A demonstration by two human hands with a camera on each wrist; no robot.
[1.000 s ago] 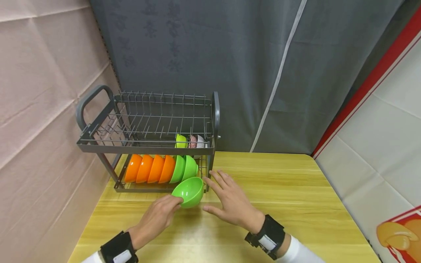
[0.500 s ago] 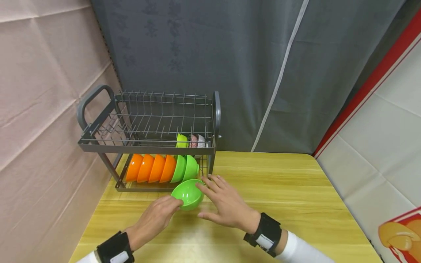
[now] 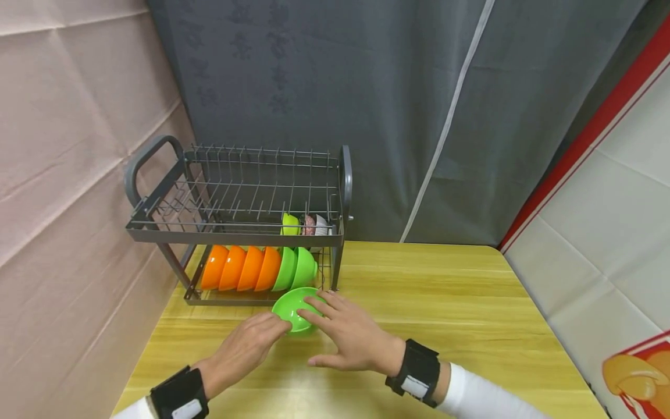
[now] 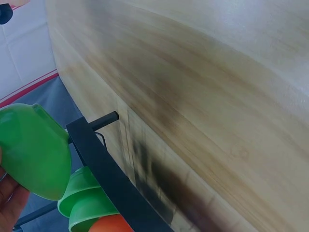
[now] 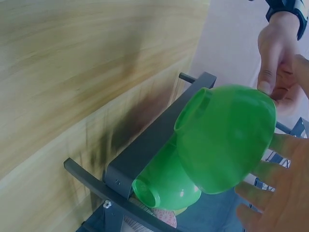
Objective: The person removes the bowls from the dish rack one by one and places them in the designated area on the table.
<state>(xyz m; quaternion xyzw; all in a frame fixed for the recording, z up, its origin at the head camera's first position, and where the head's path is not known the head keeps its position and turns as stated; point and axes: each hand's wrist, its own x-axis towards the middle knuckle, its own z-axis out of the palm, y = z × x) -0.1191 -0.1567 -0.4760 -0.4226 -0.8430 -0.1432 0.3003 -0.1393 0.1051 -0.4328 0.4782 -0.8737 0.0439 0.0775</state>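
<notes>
My left hand point(image 3: 248, 346) pinches a green bowl point(image 3: 285, 305) by the left side of its rim, with the thumb on the outer wall in the right wrist view. The bowl is tilted and held up off the table, just in front of the dish rack point(image 3: 235, 238). My right hand point(image 3: 353, 337) has its fingers extended and spread across the bowl's right side; whether they touch it I cannot tell. Behind, on the rack's lower tier, several orange bowls point(image 3: 214, 267) stand on edge in a row, with two green bowls point(image 3: 305, 269) at the right end.
A small lime bowl point(image 3: 290, 224), a pink patterned one point(image 3: 309, 225) and a white one point(image 3: 321, 225) show through the rack's right side. The wooden table point(image 3: 445, 314) extends to the right. A pale wall point(image 3: 78, 203) stands left, a grey curtain point(image 3: 314, 81) behind.
My right hand has moved left and slightly down, its fingers now overlapping the bowl. The held bowl has tipped a little more towards me; the left hand keeps its pinch.
</notes>
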